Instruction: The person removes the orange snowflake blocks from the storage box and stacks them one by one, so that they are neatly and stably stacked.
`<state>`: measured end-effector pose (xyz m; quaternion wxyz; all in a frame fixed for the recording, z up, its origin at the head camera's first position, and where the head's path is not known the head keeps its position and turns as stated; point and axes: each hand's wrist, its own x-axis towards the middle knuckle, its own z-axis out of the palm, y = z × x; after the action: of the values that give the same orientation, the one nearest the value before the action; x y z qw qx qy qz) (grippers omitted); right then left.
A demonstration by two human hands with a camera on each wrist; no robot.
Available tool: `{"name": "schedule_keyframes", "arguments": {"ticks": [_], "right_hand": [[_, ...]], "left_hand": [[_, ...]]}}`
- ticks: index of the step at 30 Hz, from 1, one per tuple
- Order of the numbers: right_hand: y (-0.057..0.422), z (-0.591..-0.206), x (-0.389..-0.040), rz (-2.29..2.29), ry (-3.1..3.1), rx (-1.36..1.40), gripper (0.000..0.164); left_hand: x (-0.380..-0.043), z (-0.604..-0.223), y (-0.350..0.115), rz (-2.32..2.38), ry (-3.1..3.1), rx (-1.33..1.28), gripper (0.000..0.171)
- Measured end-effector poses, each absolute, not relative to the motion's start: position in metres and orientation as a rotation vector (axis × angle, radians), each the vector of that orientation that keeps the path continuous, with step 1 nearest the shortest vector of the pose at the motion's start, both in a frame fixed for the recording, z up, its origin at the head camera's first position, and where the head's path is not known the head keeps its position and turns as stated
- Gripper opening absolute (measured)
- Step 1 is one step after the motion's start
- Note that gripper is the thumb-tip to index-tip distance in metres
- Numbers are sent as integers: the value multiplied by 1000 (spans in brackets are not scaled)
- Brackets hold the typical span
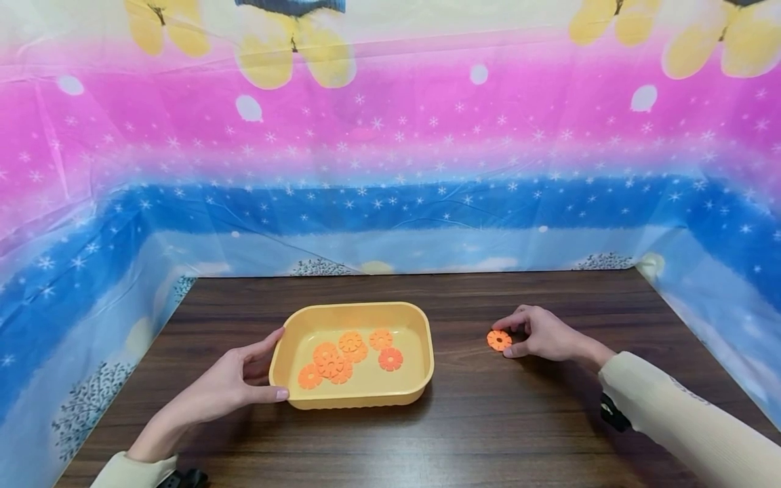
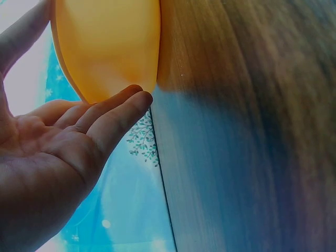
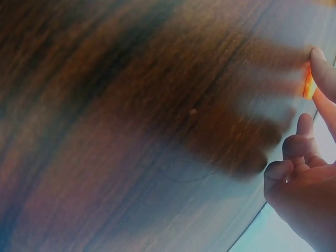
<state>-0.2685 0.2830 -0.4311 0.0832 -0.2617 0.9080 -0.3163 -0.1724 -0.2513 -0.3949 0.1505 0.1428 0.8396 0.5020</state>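
A yellow plastic basin [image 1: 390,394] stands on the table, with several orange notched interlocking discs [image 1: 390,359] lying in it, some overlapping. My left hand [image 1: 222,383] grips its left end, thumb at the front corner and fingers farther back. In the left wrist view, the fingers [image 2: 121,113] of that hand lie against the basin's wall [image 2: 110,47]. To the right of the basin, my right hand [image 1: 546,335] pinches one orange notched disc [image 1: 491,341] between thumb and fingers, close to the tabletop. The right wrist view shows this disc [image 3: 308,84] edge-on.
The dark wood-grain table [image 1: 464,427] carries the basin. A printed cloth [image 1: 403,203] with snowflakes and butterflies hangs behind the table and along both sides. Between the basin and my right hand lies a stretch of bare tabletop.
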Motion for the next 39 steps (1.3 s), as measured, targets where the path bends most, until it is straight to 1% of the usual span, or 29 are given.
{"name": "schedule_keyframes", "arguments": {"ticks": [13, 22, 29, 39], "right_hand": [[282, -432, -268, -927, 2726, -767, 45], [275, -417, -265, -983, 2692, -783, 45], [252, -395, -260, -984, 2684, -800, 42], [208, -373, -255, -945, 2626, -944, 39]], "left_hand": [[-171, -394, -251, 1431, 2423, 426, 93], [-171, -394, -251, 1451, 2404, 431, 93], [-171, -393, -251, 1454, 2402, 426, 93], [-171, -394, -251, 1448, 2414, 440, 93]]}}
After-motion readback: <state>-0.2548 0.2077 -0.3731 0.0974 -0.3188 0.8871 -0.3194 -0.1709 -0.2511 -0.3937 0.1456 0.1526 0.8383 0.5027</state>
